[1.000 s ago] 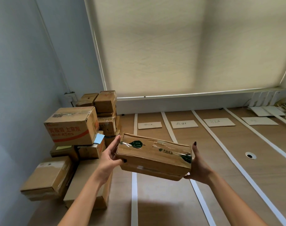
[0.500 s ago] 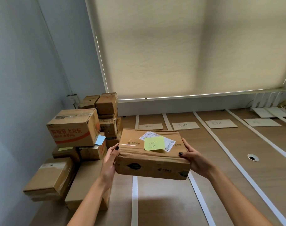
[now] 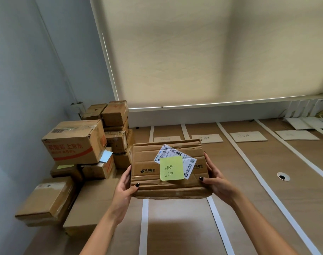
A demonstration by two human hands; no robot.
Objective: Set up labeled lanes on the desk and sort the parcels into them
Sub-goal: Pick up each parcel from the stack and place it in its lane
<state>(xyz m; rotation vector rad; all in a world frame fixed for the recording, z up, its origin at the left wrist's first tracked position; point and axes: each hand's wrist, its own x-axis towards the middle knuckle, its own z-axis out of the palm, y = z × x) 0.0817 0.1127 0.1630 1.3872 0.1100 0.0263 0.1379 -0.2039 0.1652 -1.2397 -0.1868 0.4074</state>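
At frame centre, both hands (image 3: 172, 183) gripped the parcel (image 3: 168, 168) by its side edges; creased cardboard, probably light, somewhat soft.

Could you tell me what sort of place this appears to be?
Probably an office or room used as a makeshift parcel-sorting station: white tape strips divide the wooden desk into lanes with paper labels, and cardboard parcels are stacked beside a blinded window.

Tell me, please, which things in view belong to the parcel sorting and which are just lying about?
Belonging to the job:
held parcel with yellow sticky note, gripped by left hand and right hand
parcel stack
white lane strips
lane label cards

Just lying about:
roller blind
desk cable hole
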